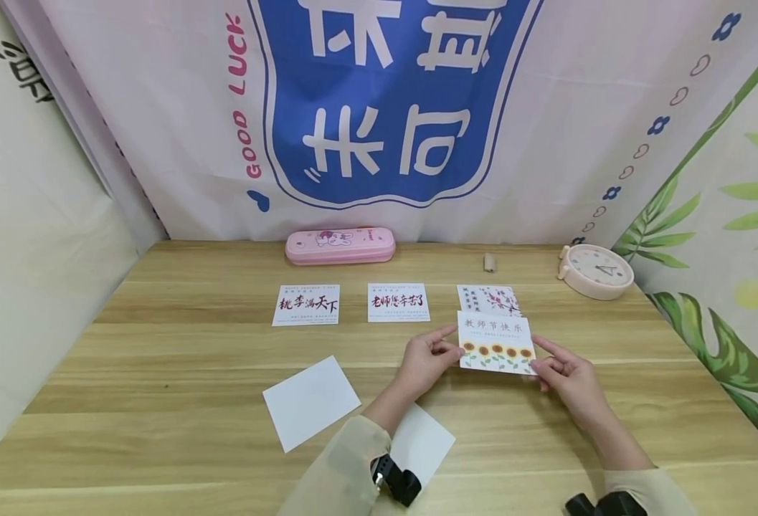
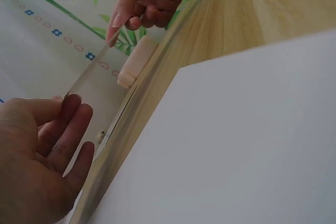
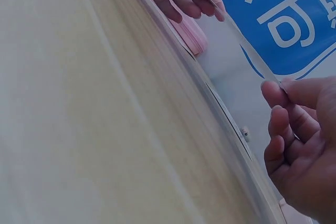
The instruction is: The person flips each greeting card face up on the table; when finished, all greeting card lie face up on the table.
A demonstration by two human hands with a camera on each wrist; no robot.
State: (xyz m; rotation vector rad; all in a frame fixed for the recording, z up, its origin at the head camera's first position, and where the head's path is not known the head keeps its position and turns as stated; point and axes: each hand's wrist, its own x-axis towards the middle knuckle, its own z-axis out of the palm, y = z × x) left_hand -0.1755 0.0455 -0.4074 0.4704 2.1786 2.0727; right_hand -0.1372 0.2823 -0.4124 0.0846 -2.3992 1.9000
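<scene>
Between my two hands is a white card with a row of sunflowers [image 1: 496, 344] and Chinese writing along its top. My left hand [image 1: 425, 360] pinches its left edge, while my right hand [image 1: 567, 378] pinches the right edge. Both wrist views show the card edge-on, raised off the table. Behind it in the head view lies a card with plum blossoms [image 1: 490, 298], its lower part covered. To the left, two cards with red lettering, one [image 1: 399, 302] nearer and one [image 1: 305, 305] farther, lie in the same row.
Two blank white cards lie in front, one [image 1: 311, 403] left of my left arm and one [image 1: 422, 443] partly under that forearm. A pink pencil case [image 1: 340, 246], a small beige cylinder [image 1: 490, 263] and a pink clock [image 1: 596, 271] stand along the wooden table's [image 1: 178, 344] back.
</scene>
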